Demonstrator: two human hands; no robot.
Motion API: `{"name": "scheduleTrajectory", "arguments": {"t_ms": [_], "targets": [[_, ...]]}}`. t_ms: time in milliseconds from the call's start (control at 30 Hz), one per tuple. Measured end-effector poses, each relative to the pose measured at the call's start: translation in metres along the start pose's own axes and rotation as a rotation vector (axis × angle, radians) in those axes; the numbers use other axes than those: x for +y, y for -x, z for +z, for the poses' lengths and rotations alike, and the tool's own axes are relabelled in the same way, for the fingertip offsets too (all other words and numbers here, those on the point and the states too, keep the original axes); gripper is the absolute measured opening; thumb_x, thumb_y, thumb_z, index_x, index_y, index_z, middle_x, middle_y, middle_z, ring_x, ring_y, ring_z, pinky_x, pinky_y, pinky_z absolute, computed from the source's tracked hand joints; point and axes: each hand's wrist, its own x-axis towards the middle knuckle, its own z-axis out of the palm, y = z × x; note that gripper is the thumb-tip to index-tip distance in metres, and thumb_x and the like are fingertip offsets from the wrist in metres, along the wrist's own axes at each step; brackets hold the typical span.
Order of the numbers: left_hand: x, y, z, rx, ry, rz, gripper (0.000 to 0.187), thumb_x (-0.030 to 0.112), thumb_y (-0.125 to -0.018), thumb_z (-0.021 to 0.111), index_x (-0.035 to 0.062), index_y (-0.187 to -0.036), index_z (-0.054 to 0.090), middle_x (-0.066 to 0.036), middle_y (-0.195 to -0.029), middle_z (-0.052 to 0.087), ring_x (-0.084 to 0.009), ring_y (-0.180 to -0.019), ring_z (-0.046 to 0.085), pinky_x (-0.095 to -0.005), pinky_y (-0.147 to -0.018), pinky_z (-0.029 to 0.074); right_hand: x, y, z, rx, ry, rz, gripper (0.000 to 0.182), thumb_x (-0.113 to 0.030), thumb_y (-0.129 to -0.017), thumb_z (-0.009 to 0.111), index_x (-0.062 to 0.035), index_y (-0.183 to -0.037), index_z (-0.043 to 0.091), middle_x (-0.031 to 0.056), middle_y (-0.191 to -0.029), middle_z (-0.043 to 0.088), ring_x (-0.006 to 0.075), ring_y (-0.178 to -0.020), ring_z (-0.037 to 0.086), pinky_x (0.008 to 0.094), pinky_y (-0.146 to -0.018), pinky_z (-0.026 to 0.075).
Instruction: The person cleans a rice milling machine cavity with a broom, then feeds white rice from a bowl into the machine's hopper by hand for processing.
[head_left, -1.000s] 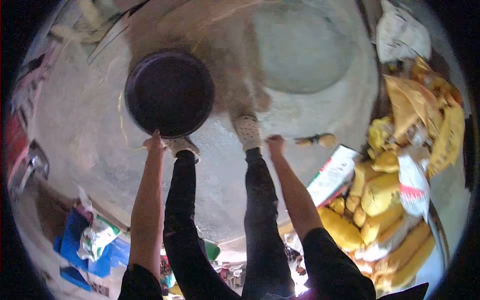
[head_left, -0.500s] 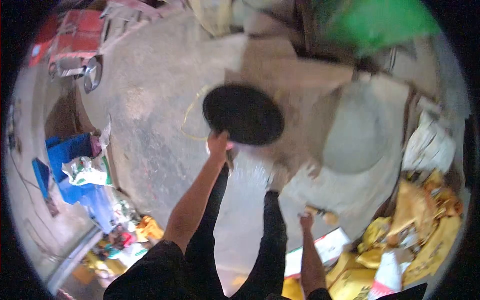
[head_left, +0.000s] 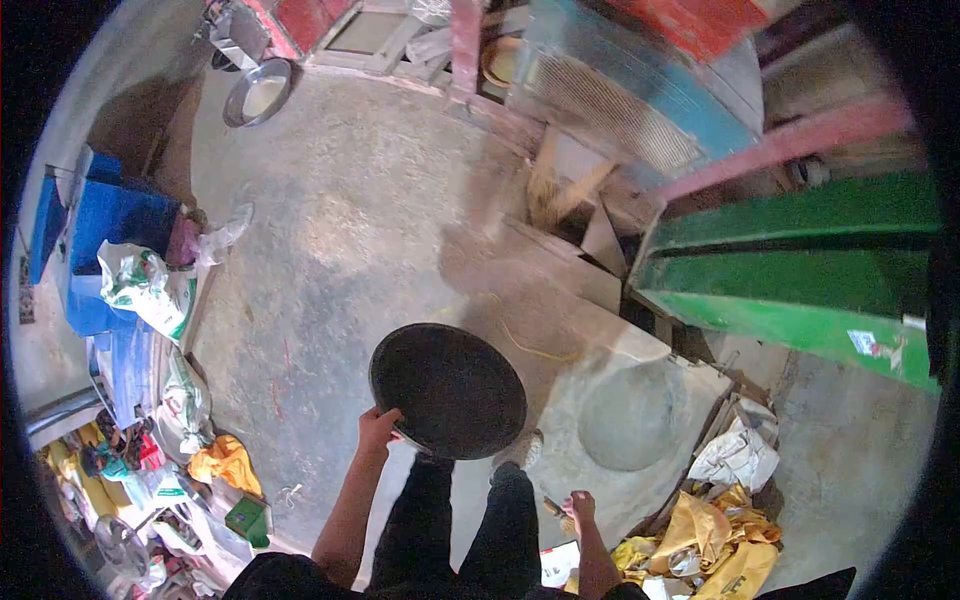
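My left hand (head_left: 379,430) is closed on the near-left rim of a round black tray (head_left: 447,390) with a low raised edge. The tray hangs in front of my legs and hides part of the floor and one foot. Lower right, my right hand (head_left: 580,507) has its fingers curled, with a small brown brush-like tool (head_left: 556,510) at the fingertips. That tool is too small and blurred to name surely. Beyond the tray, a thin yellow cord (head_left: 530,345) lies on the concrete floor (head_left: 330,260).
A shallow round basin (head_left: 628,415) is set in the floor at right, with yellow sacks (head_left: 705,535) nearer. Green (head_left: 790,250) and blue (head_left: 620,90) boxes stand at upper right. Blue containers (head_left: 115,225) and loose bags line the left; a metal bowl (head_left: 258,92) sits far left.
The view has turned right and taken in more of the green box. The tray is lower in view, nearer my legs, still in my left hand. The brown tool now shows left of my right hand.
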Motion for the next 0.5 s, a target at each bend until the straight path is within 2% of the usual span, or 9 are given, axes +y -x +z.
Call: {"name": "scheduleTrajectory", "arguments": {"t_ms": [167, 233, 267, 300, 367, 400, 433, 467, 500], "targets": [[0.056, -0.055, -0.086, 0.121, 0.194, -0.031, 0.019, 0.006, -0.069, 0.064, -0.0044, -0.084, 0.058, -0.01, -0.066, 0.061, -0.0191, -0.047, 0.059, -0.0318, -0.045, 0.053, -0.027, 0.046, 0.074, -0.077, 0.185, 0.07, 0.025, -0.022, -0.086, 0.057, -0.0042, -0.104, 0.053, 0.0108, -0.075, 0.062, 0.02, -0.055, 0.061, 0.0293, -0.048, 0.049], [0.09, -0.077, -0.11, 0.265, 0.328, -0.059, 0.019, 0.004, -0.069, 0.063, -0.0049, -0.085, 0.058, -0.01, -0.068, 0.061, -0.0191, -0.05, 0.06, -0.0309, -0.045, 0.053, -0.028, 0.056, 0.107, -0.148, 0.145, 0.078, 0.025, -0.023, -0.089, 0.056, -0.0043, -0.105, 0.053, 0.0109, -0.078, 0.064, 0.0194, -0.058, 0.063, 0.0301, -0.049, 0.05], [0.105, -0.087, -0.121, 0.307, 0.391, -0.005, 0.02, 0.004, -0.07, 0.063, -0.0053, -0.087, 0.057, -0.009, -0.069, 0.06, -0.0192, -0.052, 0.06, -0.0304, -0.044, 0.052, -0.061, 0.074, 0.13, -0.139, 0.322, 0.152, 0.024, -0.024, -0.091, 0.053, -0.0052, -0.106, 0.054, 0.0115, -0.082, 0.066, 0.0199, -0.062, 0.064, 0.0302, -0.051, 0.051], [0.121, -0.101, -0.137, 0.313, 0.402, -0.002, 0.02, 0.004, -0.07, 0.063, -0.0053, -0.087, 0.057, -0.009, -0.069, 0.06, -0.0192, -0.052, 0.06, -0.0304, -0.044, 0.052, -0.084, 0.086, 0.153, -0.157, 0.386, 0.204, 0.024, -0.023, -0.092, 0.052, -0.0056, -0.108, 0.055, 0.0129, -0.087, 0.067, 0.0212, -0.066, 0.066, 0.0309, -0.053, 0.051], [0.156, -0.132, -0.167, 0.481, 0.543, 0.073, 0.02, 0.004, -0.072, 0.063, -0.0049, -0.088, 0.057, -0.009, -0.069, 0.059, -0.0188, -0.052, 0.059, -0.0307, -0.043, 0.051, -0.126, 0.094, 0.193, -0.222, 0.473, 0.248, 0.027, -0.025, -0.091, 0.053, -0.0061, -0.111, 0.054, 0.0136, -0.088, 0.067, 0.022, -0.069, 0.067, 0.0325, -0.056, 0.052], [0.193, -0.131, -0.177, 0.495, 0.597, 0.095, 0.017, 0.005, -0.073, 0.064, -0.0031, -0.086, 0.057, -0.007, -0.068, 0.059, -0.017, -0.05, 0.058, -0.0302, -0.042, 0.049, -0.154, 0.096, 0.211, -0.244, 0.498, 0.234, 0.027, -0.025, -0.091, 0.054, -0.0058, -0.111, 0.054, 0.0142, -0.089, 0.066, 0.0219, -0.069, 0.066, 0.0331, -0.057, 0.052], [0.211, -0.152, -0.201, 0.574, 0.46, 0.015, 0.014, 0.007, -0.074, 0.064, -0.0005, -0.083, 0.056, -0.006, -0.068, 0.059, -0.0157, -0.049, 0.056, -0.0287, -0.041, 0.047, -0.178, 0.086, 0.231, -0.269, 0.525, 0.214, 0.028, -0.025, -0.091, 0.054, -0.0055, -0.111, 0.054, 0.0147, -0.09, 0.066, 0.0219, -0.07, 0.066, 0.0338, -0.058, 0.052], [0.225, -0.172, -0.226, 0.606, 0.463, 0.055, 0.013, 0.008, -0.074, 0.064, 0.0003, -0.081, 0.056, -0.006, -0.067, 0.059, -0.0152, -0.049, 0.056, -0.0279, -0.04, 0.046, -0.196, 0.077, 0.255, -0.24, 0.409, 0.127, 0.022, -0.021, -0.09, 0.056, -0.0028, -0.102, 0.057, 0.0157, -0.086, 0.065, 0.0228, -0.066, 0.065, 0.0344, -0.053, 0.054], [0.243, -0.19, -0.242, 0.636, 0.472, 0.1, 0.013, 0.009, -0.074, 0.065, 0.0011, -0.079, 0.055, -0.006, -0.067, 0.059, -0.0147, -0.049, 0.055, -0.0271, -0.04, 0.045, -0.233, 0.064, 0.282, -0.245, 0.487, 0.151, 0.02, -0.019, -0.09, 0.056, -0.0039, -0.104, 0.056, 0.0157, -0.083, 0.064, 0.0223, -0.066, 0.065, 0.0341, -0.054, 0.054]]}}
